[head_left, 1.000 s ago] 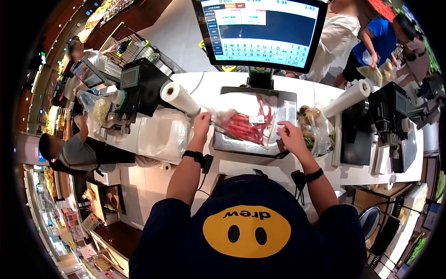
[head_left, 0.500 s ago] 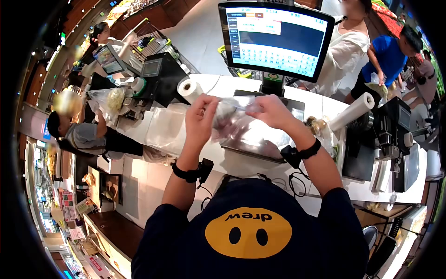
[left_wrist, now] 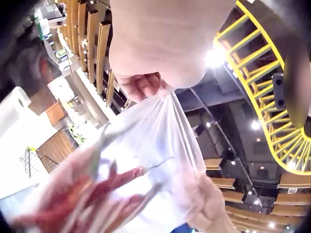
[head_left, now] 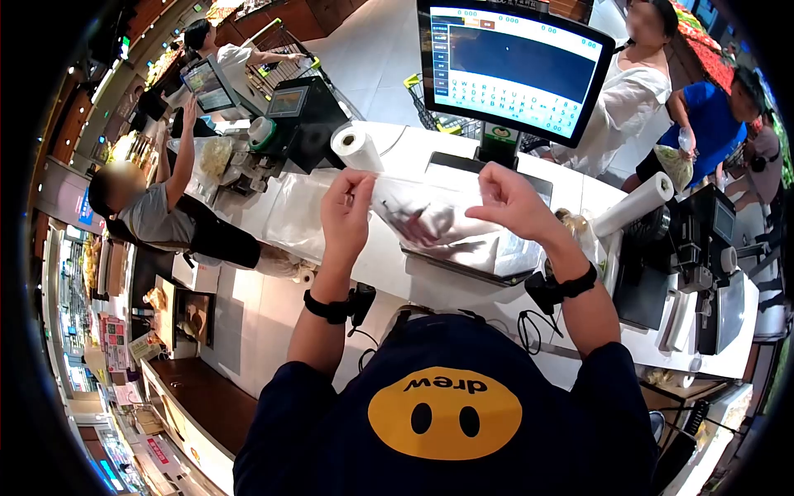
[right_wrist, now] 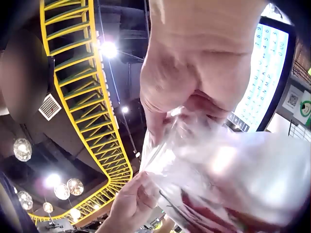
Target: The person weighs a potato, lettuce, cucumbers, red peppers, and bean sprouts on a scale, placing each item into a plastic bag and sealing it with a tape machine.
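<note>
A clear plastic bag of red chili peppers [head_left: 422, 221] hangs between my two hands above the counter scale [head_left: 519, 255]. My left hand [head_left: 347, 213] pinches one upper corner of the bag, its fingers curled in. The left wrist view shows the plastic drawn into taut folds below that grip, with long red peppers [left_wrist: 104, 189] inside. My right hand [head_left: 519, 202] grips the bag's other upper side; bunched plastic [right_wrist: 167, 155] comes out from its curled fingers in the right wrist view. The white label seen earlier on the bag does not show now.
A touch screen [head_left: 513, 74] stands behind the scale. Plastic bag rolls [head_left: 356, 147] flank it, with flat plastic bags [head_left: 289, 217] at left and a filled bag [head_left: 579, 227] at right. People stand across the counter, and a worker [head_left: 165, 207] is at left.
The bag of peppers, flat on the scale at first, has been gripped and lifted by both hands. Between the last frames the hands have spread apart, and the screen's readings have dropped to zero.
</note>
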`<action>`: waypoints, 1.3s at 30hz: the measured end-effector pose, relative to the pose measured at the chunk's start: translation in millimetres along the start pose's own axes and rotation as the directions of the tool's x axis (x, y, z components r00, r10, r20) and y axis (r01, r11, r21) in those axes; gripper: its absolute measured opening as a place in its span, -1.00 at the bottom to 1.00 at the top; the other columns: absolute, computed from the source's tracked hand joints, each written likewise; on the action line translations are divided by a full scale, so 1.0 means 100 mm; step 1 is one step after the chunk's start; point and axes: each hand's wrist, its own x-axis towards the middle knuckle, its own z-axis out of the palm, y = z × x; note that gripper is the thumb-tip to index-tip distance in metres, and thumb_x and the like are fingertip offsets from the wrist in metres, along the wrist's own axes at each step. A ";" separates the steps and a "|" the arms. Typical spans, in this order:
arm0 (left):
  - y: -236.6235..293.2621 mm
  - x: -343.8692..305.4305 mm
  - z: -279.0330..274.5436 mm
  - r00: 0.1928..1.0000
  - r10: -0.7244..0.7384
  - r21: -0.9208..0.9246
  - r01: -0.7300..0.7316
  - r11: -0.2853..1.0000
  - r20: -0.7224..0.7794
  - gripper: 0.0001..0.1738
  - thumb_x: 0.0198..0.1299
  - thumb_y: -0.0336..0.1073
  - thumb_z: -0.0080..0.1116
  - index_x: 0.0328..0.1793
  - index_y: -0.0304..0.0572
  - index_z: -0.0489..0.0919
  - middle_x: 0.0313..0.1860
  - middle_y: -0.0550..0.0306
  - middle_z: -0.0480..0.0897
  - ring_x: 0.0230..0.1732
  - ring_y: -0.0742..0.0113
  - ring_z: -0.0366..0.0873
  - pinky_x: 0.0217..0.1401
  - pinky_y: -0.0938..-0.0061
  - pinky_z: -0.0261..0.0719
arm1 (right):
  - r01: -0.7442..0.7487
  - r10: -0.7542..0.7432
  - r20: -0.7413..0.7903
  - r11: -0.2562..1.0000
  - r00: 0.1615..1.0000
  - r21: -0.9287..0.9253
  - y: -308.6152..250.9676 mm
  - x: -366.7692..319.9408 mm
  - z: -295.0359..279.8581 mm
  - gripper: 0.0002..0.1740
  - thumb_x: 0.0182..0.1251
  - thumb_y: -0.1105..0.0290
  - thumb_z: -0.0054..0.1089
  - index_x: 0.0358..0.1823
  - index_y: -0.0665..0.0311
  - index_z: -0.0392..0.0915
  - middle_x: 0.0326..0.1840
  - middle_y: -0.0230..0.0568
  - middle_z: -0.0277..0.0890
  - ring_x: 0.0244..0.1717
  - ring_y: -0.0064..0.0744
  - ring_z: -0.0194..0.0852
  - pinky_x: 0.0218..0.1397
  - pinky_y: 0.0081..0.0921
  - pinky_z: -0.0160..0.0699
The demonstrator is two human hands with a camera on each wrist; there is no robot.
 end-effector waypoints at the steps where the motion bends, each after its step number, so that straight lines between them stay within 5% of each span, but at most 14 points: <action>1: 0.01 -0.02 0.02 0.998 0.046 0.031 -0.047 0.998 0.043 -0.91 0.33 -0.47 0.12 -0.18 -0.36 0.59 -0.37 0.18 0.58 -0.33 0.51 0.46 -0.22 0.61 0.41 | -0.054 0.063 0.059 0.988 0.996 -0.146 -0.07 -0.03 0.00 -0.59 0.13 0.34 0.47 -0.14 0.27 0.39 -0.56 -0.44 0.35 -0.55 -0.65 0.17 -0.48 -0.54 0.09; 2: 0.02 -0.05 0.05 0.992 0.088 0.059 -0.094 0.994 0.087 -0.91 0.32 -0.47 0.12 -0.18 -0.37 0.59 -0.36 0.17 0.59 -0.33 0.49 0.46 -0.22 0.60 0.42 | -0.131 0.170 0.091 0.936 0.981 -0.327 -0.16 -0.02 0.03 -0.50 0.14 0.27 0.45 0.03 0.24 0.40 -0.59 -0.37 0.34 -0.57 -0.52 0.21 -0.47 -0.48 0.15; 4: 0.11 -0.07 0.06 0.982 0.140 0.147 -0.159 0.976 0.128 -0.93 0.30 -0.50 0.12 -0.18 -0.37 0.59 -0.32 0.14 0.61 -0.31 0.44 0.51 -0.18 0.57 0.46 | 0.066 -0.114 -0.013 0.664 0.993 -0.745 0.16 -0.04 0.12 -0.61 0.13 0.25 0.43 -0.08 0.20 0.50 -0.60 -0.33 0.34 -0.57 -0.34 0.26 -0.46 -0.41 0.23; 8: 0.19 -0.08 -0.09 0.974 0.226 0.120 -0.223 0.967 -0.007 -0.93 0.28 -0.54 0.11 -0.19 -0.35 0.61 -0.35 0.06 0.62 -0.30 0.38 0.56 -0.17 0.56 0.49 | 0.247 -0.440 -0.149 0.718 0.886 -0.651 -0.11 -0.04 0.03 -0.78 0.11 0.31 0.42 -0.35 0.22 0.55 -0.44 -0.26 0.46 -0.35 -0.17 0.42 -0.28 -0.28 0.37; 12: 0.17 -0.16 0.10 0.957 0.112 0.205 -0.169 0.964 0.266 -0.94 0.26 -0.52 0.14 -0.20 -0.34 0.62 -0.37 0.02 0.64 -0.36 0.30 0.57 -0.23 0.50 0.50 | 0.404 -0.581 -0.036 0.607 0.813 -0.684 -0.05 -0.01 0.08 -0.79 0.10 0.38 0.39 -0.49 0.24 0.48 -0.13 -0.28 0.56 0.00 -0.14 0.47 0.08 -0.24 0.37; 14: 0.12 -0.17 0.05 0.976 0.186 0.255 -0.210 0.944 0.117 -0.95 0.26 -0.49 0.17 -0.23 -0.34 0.61 -0.43 0.07 0.63 -0.41 0.36 0.54 -0.25 0.52 0.47 | 0.314 -0.502 -0.132 0.701 0.855 -0.640 -0.03 -0.06 -0.08 -0.86 0.21 0.41 0.30 -0.40 0.29 0.52 -0.14 -0.23 0.61 -0.06 -0.18 0.53 0.09 -0.28 0.44; 16: 0.17 -0.18 0.02 0.995 0.070 0.158 -0.081 0.984 0.076 -0.93 0.29 -0.48 0.16 -0.23 -0.35 0.62 -0.45 0.15 0.62 -0.38 0.46 0.52 -0.23 0.56 0.46 | 0.314 -0.381 -0.268 0.913 0.885 -0.260 -0.08 -0.12 -0.03 -0.89 0.30 0.43 0.24 -0.31 0.33 0.57 -0.23 -0.22 0.62 -0.17 -0.31 0.57 -0.06 -0.40 0.49; 24: 0.24 0.01 0.19 0.973 0.137 0.074 -0.153 0.985 0.184 -0.90 0.32 -0.45 0.14 -0.15 -0.36 0.61 -0.34 0.19 0.63 -0.29 0.53 0.50 -0.17 0.62 0.44 | 0.190 -0.178 -0.134 0.978 0.975 0.084 -0.08 0.18 0.39 -0.73 0.36 0.32 0.25 -0.13 0.28 0.37 -0.60 -0.42 0.19 -0.53 -0.64 0.09 -0.45 -0.56 0.14; 27: 0.18 0.01 0.14 0.990 0.030 0.038 -0.035 0.999 0.137 -0.89 0.29 -0.44 0.18 -0.18 -0.37 0.62 -0.35 0.15 0.65 -0.29 0.50 0.53 -0.16 0.58 0.47 | 0.109 -0.095 0.092 0.982 0.991 -0.156 -0.25 0.18 0.35 -0.65 0.29 0.33 0.33 0.00 0.27 0.44 -0.49 -0.47 0.36 -0.45 -0.71 0.20 -0.39 -0.67 0.19; 30: 0.12 -0.02 0.07 0.988 -0.022 -0.062 0.032 0.998 0.150 -0.90 0.29 -0.45 0.17 -0.21 -0.37 0.62 -0.35 0.21 0.65 -0.32 0.50 0.51 -0.19 0.60 0.47 | 0.092 -0.048 0.149 0.948 0.988 -0.305 -0.24 0.34 0.48 -0.74 0.26 0.32 0.35 -0.18 0.36 0.55 -0.57 -0.36 0.43 -0.51 -0.68 0.22 -0.42 -0.62 0.24; 34: -0.14 -0.03 -0.18 0.908 -0.009 -0.335 0.163 0.928 0.418 -0.37 0.20 -0.34 0.31 0.38 -0.27 0.37 0.19 0.04 0.52 0.21 0.36 0.45 0.28 0.44 0.39 | 0.174 -0.183 -0.035 0.968 0.983 -0.180 -0.10 0.57 0.65 -0.78 0.29 0.32 0.31 -0.26 0.36 0.57 -0.57 -0.34 0.45 -0.53 -0.65 0.23 -0.44 -0.60 0.27; 35: -0.33 -0.04 -0.26 0.838 -0.059 -0.158 0.171 0.972 0.543 -0.06 0.11 -0.25 0.42 0.55 -0.22 0.13 0.40 -0.01 0.35 0.42 0.30 0.27 0.46 0.38 0.22 | 0.220 -0.227 -0.040 0.965 0.973 -0.142 -0.10 0.63 0.71 -0.79 0.30 0.32 0.29 -0.27 0.35 0.56 -0.57 -0.33 0.45 -0.54 -0.65 0.23 -0.43 -0.60 0.29; 38: -0.31 0.03 -0.25 0.622 -0.355 0.105 0.402 0.909 0.698 -0.14 0.04 -0.27 0.47 0.46 -0.27 0.28 0.31 0.05 0.44 0.35 0.31 0.34 0.40 0.41 0.31 | 0.277 -0.263 0.095 0.941 0.960 -0.193 -0.13 0.82 0.93 -0.83 0.31 0.36 0.24 -0.24 0.31 0.51 -0.52 -0.19 0.53 -0.55 -0.49 0.44 -0.41 -0.55 0.37; 39: -0.36 0.01 -0.23 0.659 -0.324 0.056 0.393 0.918 0.679 -0.22 0.07 -0.32 0.43 0.42 -0.28 0.33 0.28 0.04 0.47 0.34 0.32 0.36 0.38 0.41 0.34 | 0.332 -0.316 0.112 0.926 0.942 -0.182 -0.09 0.91 1.06 -0.83 0.32 0.35 0.22 -0.22 0.31 0.51 -0.52 -0.16 0.55 -0.55 -0.38 0.48 -0.41 -0.50 0.39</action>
